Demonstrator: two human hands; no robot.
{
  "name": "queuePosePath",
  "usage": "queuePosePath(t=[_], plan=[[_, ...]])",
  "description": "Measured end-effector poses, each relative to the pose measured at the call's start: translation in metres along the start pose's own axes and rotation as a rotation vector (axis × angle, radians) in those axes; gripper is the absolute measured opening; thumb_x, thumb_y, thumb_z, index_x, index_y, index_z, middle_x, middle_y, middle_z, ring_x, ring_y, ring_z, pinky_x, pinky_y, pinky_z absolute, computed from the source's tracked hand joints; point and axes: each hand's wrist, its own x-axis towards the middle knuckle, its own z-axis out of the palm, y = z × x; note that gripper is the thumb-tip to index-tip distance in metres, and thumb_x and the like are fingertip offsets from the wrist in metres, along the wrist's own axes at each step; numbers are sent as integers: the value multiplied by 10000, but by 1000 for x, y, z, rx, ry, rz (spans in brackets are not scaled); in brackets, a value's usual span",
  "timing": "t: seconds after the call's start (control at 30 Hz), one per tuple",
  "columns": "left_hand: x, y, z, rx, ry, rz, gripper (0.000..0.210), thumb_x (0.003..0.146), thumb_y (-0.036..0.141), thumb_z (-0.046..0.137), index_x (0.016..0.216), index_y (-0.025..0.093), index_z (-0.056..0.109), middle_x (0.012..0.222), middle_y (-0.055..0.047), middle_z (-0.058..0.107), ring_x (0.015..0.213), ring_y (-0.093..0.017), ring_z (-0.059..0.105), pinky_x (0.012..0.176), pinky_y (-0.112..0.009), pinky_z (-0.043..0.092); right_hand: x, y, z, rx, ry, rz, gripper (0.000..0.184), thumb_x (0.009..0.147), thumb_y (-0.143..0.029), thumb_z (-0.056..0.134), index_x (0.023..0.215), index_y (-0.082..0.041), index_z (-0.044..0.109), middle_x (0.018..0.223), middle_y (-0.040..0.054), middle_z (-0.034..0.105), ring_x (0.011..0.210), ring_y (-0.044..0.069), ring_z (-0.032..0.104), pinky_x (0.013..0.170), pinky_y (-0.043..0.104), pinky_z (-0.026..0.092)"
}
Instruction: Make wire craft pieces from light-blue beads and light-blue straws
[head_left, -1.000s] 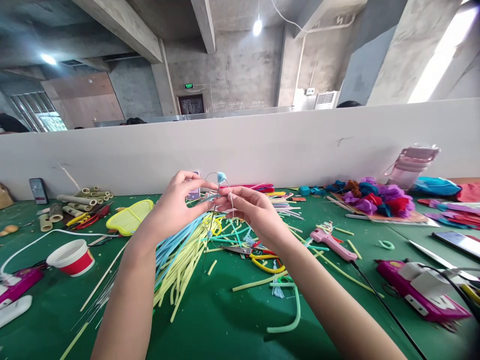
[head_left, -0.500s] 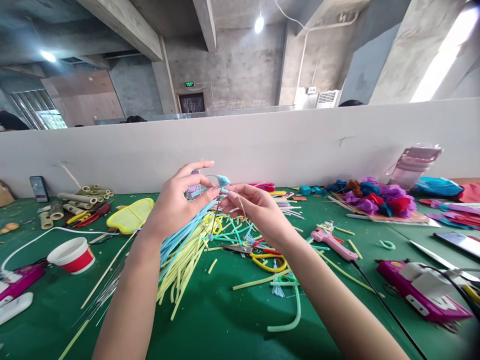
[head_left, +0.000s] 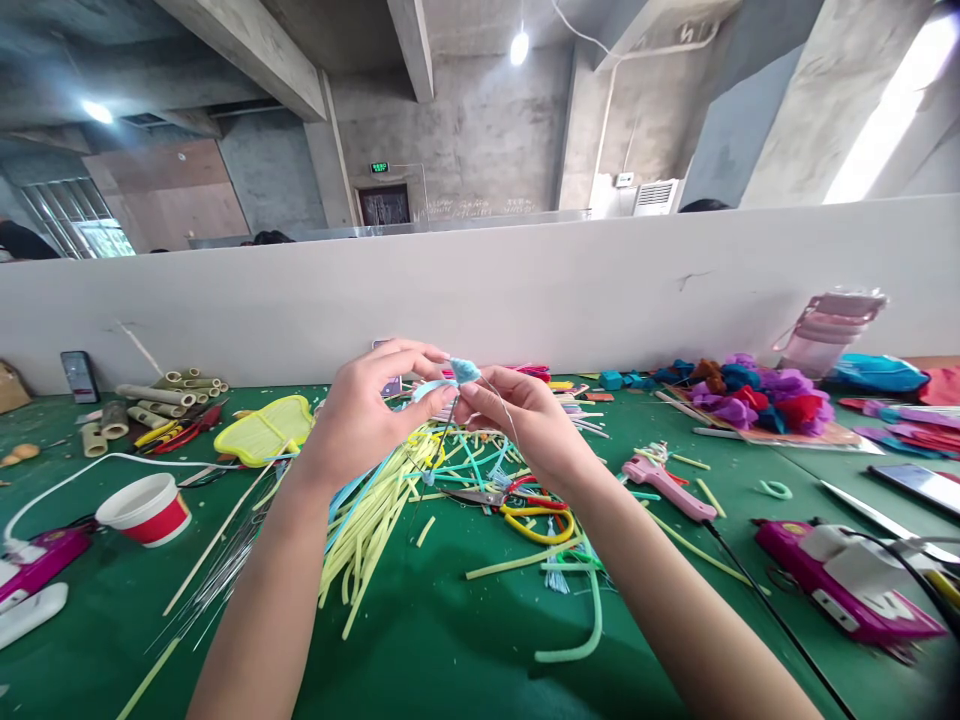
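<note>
A small light-blue fuzzy piece sits at the top of a thin dark wire stem, raised above the table between my hands. My left hand is closed, thumb and fingers pinching a light-blue strip that runs to the base of the fuzzy piece. From the other side, my right hand pinches just under the fuzzy piece, its fingertips partly hidden. A thin loose thread or wire hangs across the right fingers. Below lie pale yellow and blue fuzzy stems and scissors with yellow and red handles.
To the right are a pink glue gun, a purple power strip and a heap of coloured petals. Leftward stand a paper cup, a yellow mesh piece and bamboo pieces. A white partition closes the back.
The fuzzy piece and stem have shifted slightly right and down. My left hand has lowered its raised fingers and moved closer to my right hand, which still pinches near the same spot.
</note>
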Motion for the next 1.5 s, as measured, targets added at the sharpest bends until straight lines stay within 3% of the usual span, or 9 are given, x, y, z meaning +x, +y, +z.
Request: queuePosePath(t=[0.17, 0.37, 0.5, 0.6, 0.8, 0.93, 1.07, 1.37, 1.5], plan=[[1, -2, 9, -82, 81, -10, 180, 832, 250, 766, 874, 212, 595, 1011, -38, 709, 1039, -196, 669, 945, -360, 511, -1, -2, 0, -20, -6, -12, 293, 806, -470, 777, 818, -186, 704, 781, 9, 692, 748, 113, 625, 763, 273, 509], [0, 1, 1, -85, 48, 12, 399, 832, 228, 762, 1200, 257, 611, 861, 12, 620, 784, -147, 597, 777, -321, 518, -1, -3, 0, -6, -63, 9, 302, 814, -470, 771, 796, -177, 703, 776, 24, 702, 774, 130, 662, 805, 288, 539], [-1, 4, -7, 9, -8, 24, 121, 838, 259, 752, 939, 236, 690, 742, 19, 583, 713, -144, 553, 693, -302, 482, -1, -4, -4, -42, -86, 22, 285, 830, -461, 759, 796, -182, 716, 795, 29, 705, 779, 132, 655, 806, 290, 534], [-2, 6, -9, -24, -47, -56, 146, 830, 306, 759, 847, 214, 647, 761, 3, 630, 730, -151, 583, 678, -294, 489, -2, -6, -8, -53, -109, 35, 259, 830, -452, 765, 839, -195, 735, 799, 24, 705, 780, 134, 651, 821, 299, 527], [-3, 7, -9, -116, -71, -169, 185, 813, 344, 767, 848, 201, 654, 803, -22, 684, 719, -152, 621, 623, -270, 508, -4, -9, -14, -58, -132, 59, 283, 848, -468, 743, 840, -185, 733, 783, 29, 694, 768, 140, 641, 816, 305, 521], [-4, 8, -12, -92, -70, -196, 159, 815, 350, 754, 801, 211, 678, 596, 37, 485, 519, -102, 429, 454, -245, 346, -4, -11, -18, -40, -140, 38, 283, 880, -454, 712, 810, -180, 729, 760, 19, 677, 751, 124, 613, 796, 287, 498], [-5, 7, -15, -80, -58, -214, 146, 813, 370, 758, 804, 227, 729, 524, 67, 280, 459, -90, 272, 414, -252, 218, -4, -13, -20, -22, -131, 35, 291, 879, -454, 710, 792, -176, 719, 754, 6, 662, 741, 119, 608, 793, 282, 489], [-5, 11, -15, -129, -97, -284, 176, 791, 383, 780, 802, 209, 748, 556, 38, 527, 446, -85, 390, 377, -227, 283, -8, -15, -16, -71, -135, 13, 296, 882, -463, 706, 807, -177, 726, 744, 7, 666, 739, 120, 614, 786, 282, 493], [-3, 12, -14, -160, -95, -264, 161, 805, 351, 766, 778, 197, 731, 663, 6, 668, 542, -114, 557, 458, -219, 429, -8, -16, -15, -36, -130, 22, 260, 895, -453, 692, 920, -202, 756, 849, 24, 707, 786, 128, 649, 847, 308, 528]])
